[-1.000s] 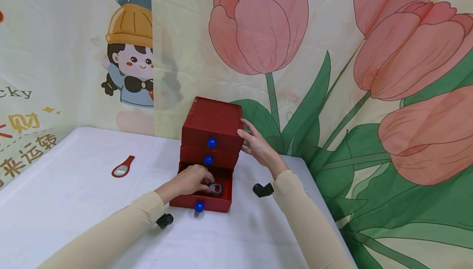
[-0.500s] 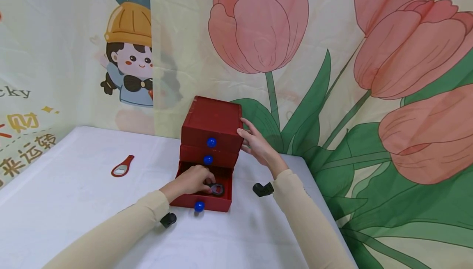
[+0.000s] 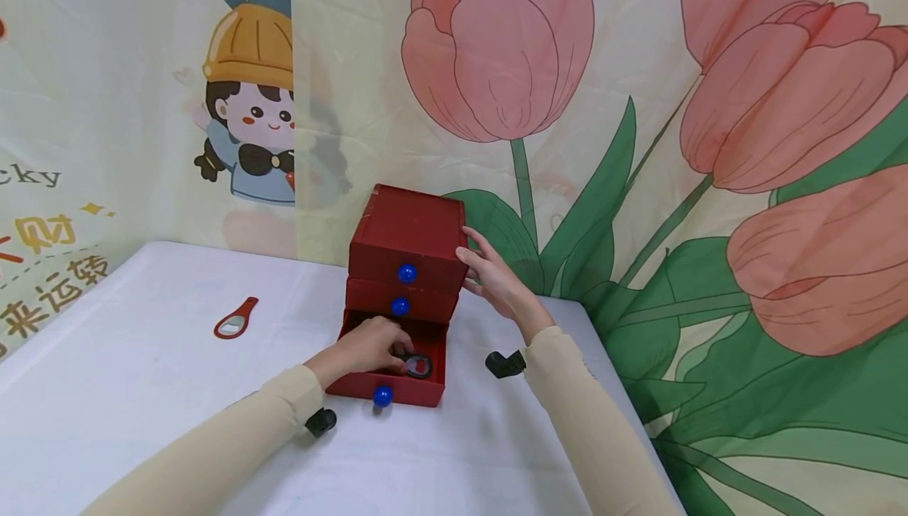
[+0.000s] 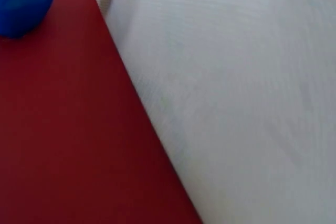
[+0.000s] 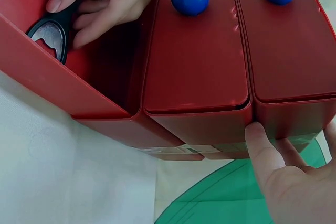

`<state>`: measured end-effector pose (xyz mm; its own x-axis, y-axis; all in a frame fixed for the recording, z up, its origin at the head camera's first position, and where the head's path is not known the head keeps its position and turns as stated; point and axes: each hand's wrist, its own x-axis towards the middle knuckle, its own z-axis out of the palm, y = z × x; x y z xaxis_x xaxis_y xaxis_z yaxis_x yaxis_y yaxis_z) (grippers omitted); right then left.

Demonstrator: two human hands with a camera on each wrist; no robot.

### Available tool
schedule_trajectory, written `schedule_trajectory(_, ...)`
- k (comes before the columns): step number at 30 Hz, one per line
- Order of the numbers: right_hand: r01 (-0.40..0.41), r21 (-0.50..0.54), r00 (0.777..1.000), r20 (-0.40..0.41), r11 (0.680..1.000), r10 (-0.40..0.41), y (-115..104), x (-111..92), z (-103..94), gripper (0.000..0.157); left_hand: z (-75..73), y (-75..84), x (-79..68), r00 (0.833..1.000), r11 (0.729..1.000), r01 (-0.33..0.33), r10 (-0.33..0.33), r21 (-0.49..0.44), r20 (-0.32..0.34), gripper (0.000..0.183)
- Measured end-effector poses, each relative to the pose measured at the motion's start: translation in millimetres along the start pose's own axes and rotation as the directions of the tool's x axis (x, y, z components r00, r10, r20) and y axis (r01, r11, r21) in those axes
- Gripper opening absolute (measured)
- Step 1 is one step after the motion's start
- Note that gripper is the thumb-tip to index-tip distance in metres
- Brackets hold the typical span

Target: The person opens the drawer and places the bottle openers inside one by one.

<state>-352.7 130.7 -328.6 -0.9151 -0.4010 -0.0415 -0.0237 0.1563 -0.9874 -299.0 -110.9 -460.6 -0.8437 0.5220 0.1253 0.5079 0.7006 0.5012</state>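
Observation:
A red cabinet (image 3: 411, 220) with blue knobs stands on the table, its bottom drawer (image 3: 417, 392) pulled out. Reaching into that drawer, my left hand (image 3: 370, 344) pinches a black bottle opener (image 3: 429, 365) by its handle between thumb and fingers. The right wrist view also shows this bottle opener (image 5: 63, 23), its metal ring end pointing toward the drawer's front. My right hand (image 3: 499, 278) rests its fingers against the cabinet's right side. In the left wrist view only the red drawer front (image 4: 63, 129) and a blue knob (image 4: 23, 1) appear; the hand is out of sight there.
On the white tabletop (image 3: 142, 390) to the left lies a red bottle opener (image 3: 246, 311). The middle drawer's blue knob (image 3: 400, 306) and the top one (image 3: 407, 273) sit above the pulled-out drawer. A printed cloth (image 3: 355, 67) hangs close behind the cabinet.
My left hand has shifted slightly to the right inside the drawer, and the black bottle opener has moved a little with it. The right hand and the cabinet stay put.

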Motion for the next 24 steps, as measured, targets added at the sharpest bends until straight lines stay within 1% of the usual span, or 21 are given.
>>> schedule_trajectory(5, -0.004, 0.002, 1.000, 0.001, 1.000, 0.004, -1, 1, 0.5, 0.065, -7.3, -1.6, -5.2, 1.000, 1.000, -0.001, 0.001, -0.011, -0.023, 0.023)
schedule_trajectory(10, -0.004, 0.004, 1.000, -0.001, 1.000, 0.004, -1, 1, 0.0, 0.065, -18.7, -2.6, -13.3, 0.998, 0.999, -0.038, 0.040, 0.033, -0.054, 0.024)
schedule_trajectory(18, -0.003, 0.020, 1.000, -0.006, 1.000, 0.003, -1, 0, 0.5, 0.064, -39.4, -3.0, -30.6, 0.992, 0.997, -0.067, 0.070, 0.038, -0.103, 0.028)
schedule_trajectory(22, -0.005, 0.019, 1.000, -0.008, 1.000, 0.005, 0, 0, 0.4, 0.064, -52.3, -3.7, -40.3, 0.990, 0.997, -0.062, 0.068, 0.049, -0.121, 0.029)
schedule_trajectory(24, -0.004, 0.016, 1.000, -0.008, 1.000, 0.004, 0, 0, 0.2, 0.064, -58.7, -4.0, -45.0, 0.990, 0.997, -0.050, 0.057, 0.050, -0.127, 0.029)
